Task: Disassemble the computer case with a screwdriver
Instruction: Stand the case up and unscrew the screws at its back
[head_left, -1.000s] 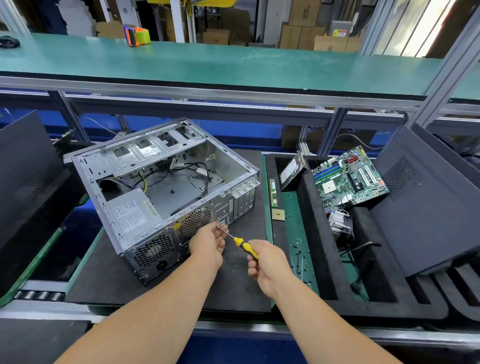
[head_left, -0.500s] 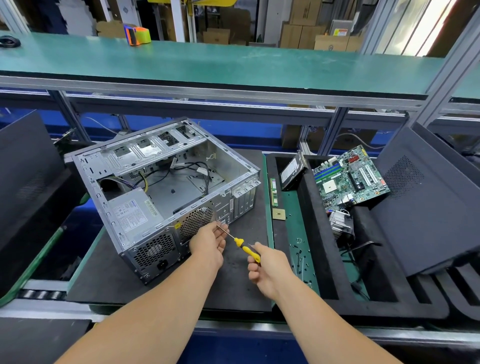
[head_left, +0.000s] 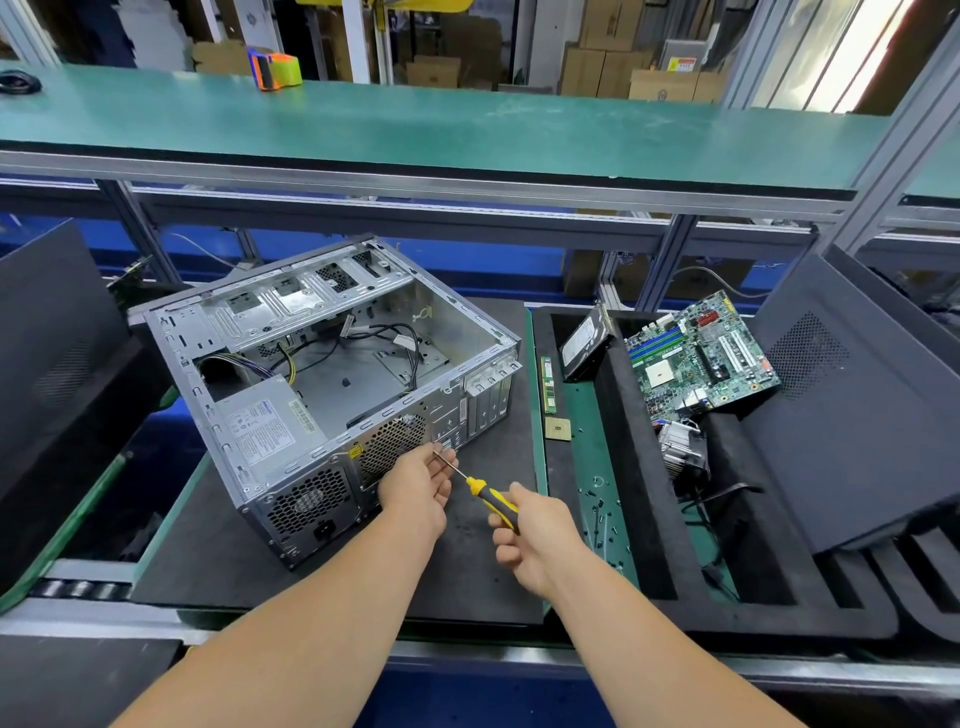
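The computer case (head_left: 332, 384) lies open side up on the dark mat (head_left: 467, 571), its perforated rear panel facing the viewer. At the panel's 4 o'clock corner the left hand (head_left: 415, 491) pinches the bare shaft near the tip of the screwdriver (head_left: 480, 491), fingers curled about it, while the right hand (head_left: 532, 535) is wrapped around the yellow-and-black handle. Compared with one second earlier, both hands and the tool sit almost unchanged; the tip has not visibly advanced, suggesting alignment or slow turning on a rear-panel screw, which cannot be seen. At 3 o'clock of the case, the foam tray (head_left: 649, 519) holds a motherboard (head_left: 701, 358), a hard drive (head_left: 584, 343) and loose screws (head_left: 602, 514), indicating disassembly well advanced.
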